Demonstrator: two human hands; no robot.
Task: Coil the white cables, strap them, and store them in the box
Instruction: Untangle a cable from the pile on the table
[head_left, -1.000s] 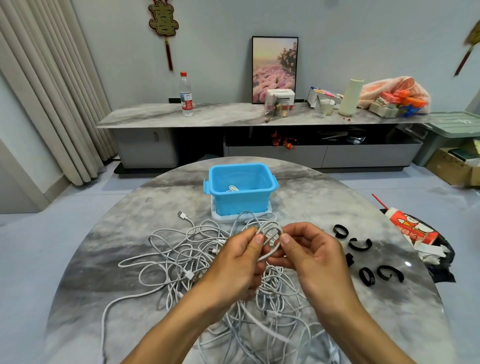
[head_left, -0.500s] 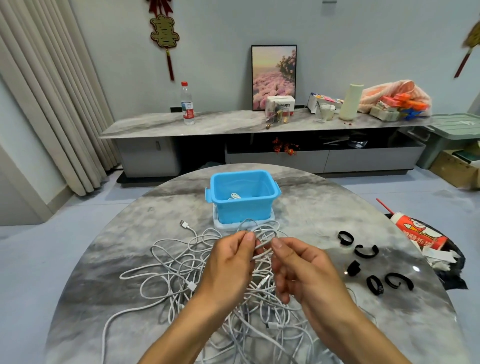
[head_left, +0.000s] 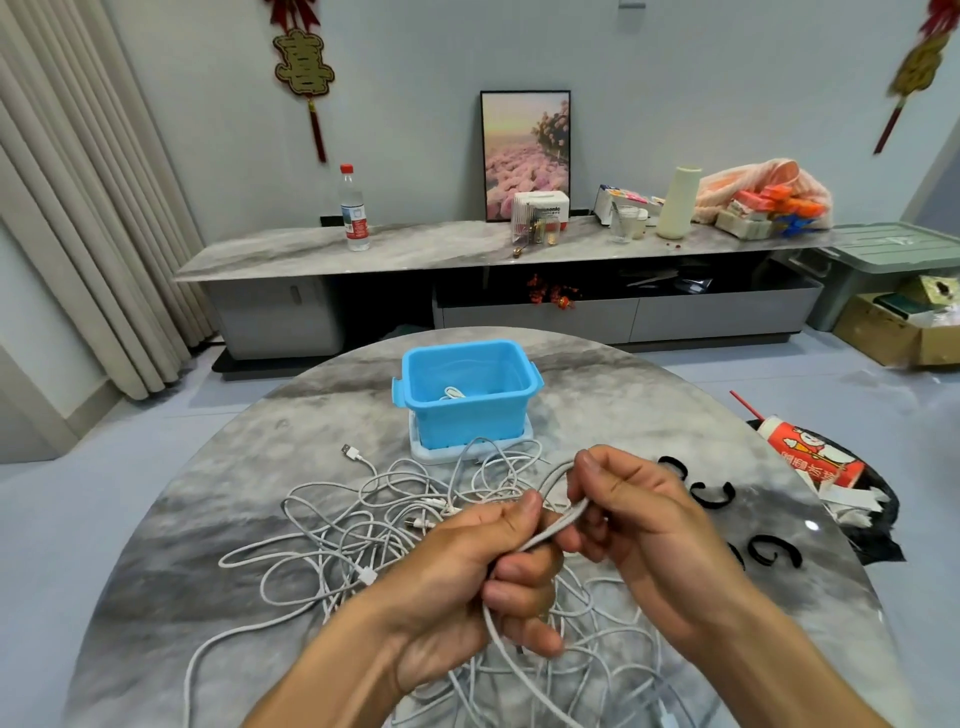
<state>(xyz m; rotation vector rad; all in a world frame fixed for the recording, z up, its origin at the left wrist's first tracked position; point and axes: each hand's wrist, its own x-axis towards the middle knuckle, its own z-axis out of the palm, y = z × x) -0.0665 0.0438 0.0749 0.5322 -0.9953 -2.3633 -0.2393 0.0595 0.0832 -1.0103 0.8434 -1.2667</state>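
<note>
A tangle of white cables (head_left: 363, 530) sprawls over the round marble table (head_left: 249, 467). My left hand (head_left: 478, 577) grips a folded loop of one white cable (head_left: 558, 522), fingers curled round it. My right hand (head_left: 639, 514) pinches the same loop at its upper end, just right of the left hand. Behind the pile stands the blue box (head_left: 467, 400) on a white lid, with one coiled white cable inside. Several black straps (head_left: 717, 499) lie on the table to the right, partly hidden by my right hand.
A red and white cup (head_left: 810, 457) and a dark bag lie past the table's right edge. A long marble sideboard (head_left: 467, 249) with a bottle, picture and clutter runs along the far wall. Curtains hang at the left.
Both hands have drawn nearer to me and a little right. The cable now lies as a folded loop between them, the left hand's fingers wrapped round it.
</note>
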